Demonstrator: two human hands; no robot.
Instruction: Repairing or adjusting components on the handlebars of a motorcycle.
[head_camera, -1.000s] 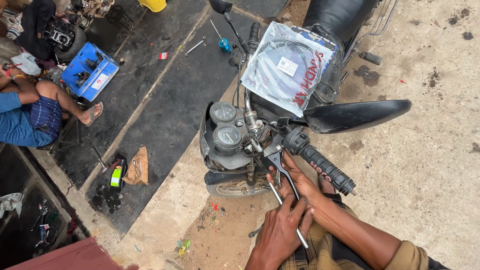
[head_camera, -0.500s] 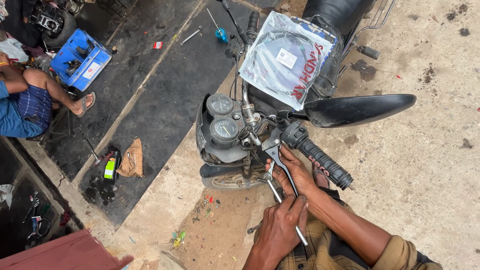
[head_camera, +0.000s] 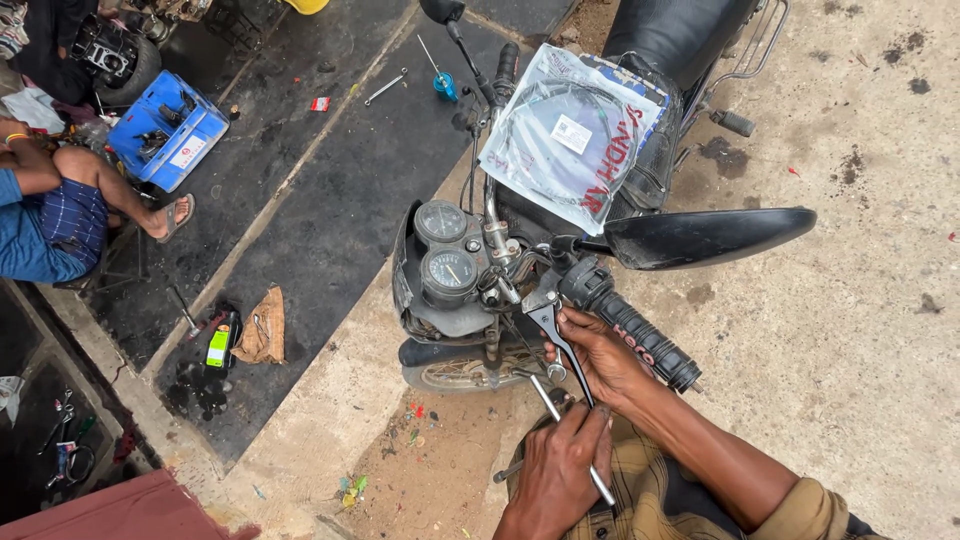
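Right hand (head_camera: 600, 352): reaches forward from the lower right, forearm angled up toward the handlebar, fingers curled under the black brake lever (head_camera: 553, 332) just inside the ribbed handlebar grip (head_camera: 632, 332); it is closed around the lever area, though the exact point of contact is hidden by the fingers.

Left hand (head_camera: 556, 470): sits lower in the view, close to the person's lap, knuckles up, clamped in a fist on a slim metal rod-like tool (head_camera: 570, 435) that runs diagonally up toward the lever.

Hands together or apart: apart but near, the left one just below the right, joined only by the line of the tool.

Lever: black, narrow, tapering, hinged at the perch beside the grip and pointing down toward the person.

Tool: thin, silver, straight; its lower end sticks out past the fist, its upper end lies beneath the right hand.

Motorcycle (head_camera: 480, 300): seen from above on a concrete floor, twin round gauges (head_camera: 445, 250) at centre, black mirror (head_camera: 705, 235) jutting right, a clear plastic bag of coiled cable (head_camera: 570, 135) lying on the tank.

Surroundings: a blue toolbox (head_camera: 165, 130) on the dark mat at upper left, a seated person's leg and sandal (head_camera: 172, 216) beside it, a spanner (head_camera: 384, 87) farther up the mat.
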